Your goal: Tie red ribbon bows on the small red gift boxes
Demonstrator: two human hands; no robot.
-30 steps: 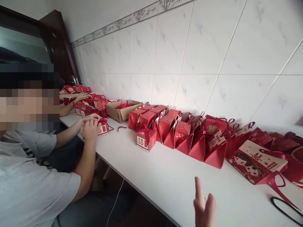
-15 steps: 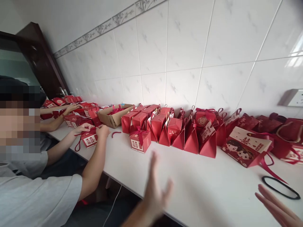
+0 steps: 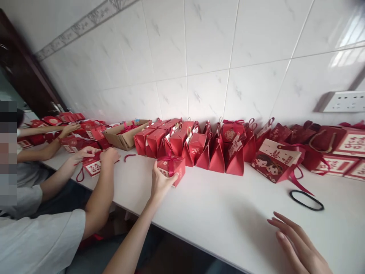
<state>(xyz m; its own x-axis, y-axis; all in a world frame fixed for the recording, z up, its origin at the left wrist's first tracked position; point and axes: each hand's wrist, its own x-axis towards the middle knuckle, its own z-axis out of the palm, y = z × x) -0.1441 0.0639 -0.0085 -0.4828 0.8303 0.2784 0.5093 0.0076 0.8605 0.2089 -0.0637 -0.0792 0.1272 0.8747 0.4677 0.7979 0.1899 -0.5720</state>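
Observation:
My left hand (image 3: pixel 163 182) is closed around a small red gift box (image 3: pixel 179 167) tied with a dark red ribbon bow; fingers grip its left side and the thumb presses the front. The box appears to rest on the white table (image 3: pixel 216 213). Lower right, my right hand (image 3: pixel 299 243) hovers over the table with nothing in it, its fingers stretched out. Nearest to it lies a black elastic loop (image 3: pixel 307 200). Beyond that, a red and cream gift box (image 3: pixel 276 161) with two cartoon figures leans tilted, its ribbon trailing onto the table.
Red gift boxes (image 3: pixel 213 152) line the tiled wall. An open cardboard box (image 3: pixel 122 139) holds red ribbons. On the left, a co-worker's hands (image 3: pixel 110 156) work at another red box (image 3: pixel 92 167). More boxes (image 3: pixel 336 152) stand at right, below a wall socket (image 3: pixel 343 102).
My left hand has reached forward and taken hold of the small ribboned box. My right hand has come further into view, still open. The camera view has shifted to the right.

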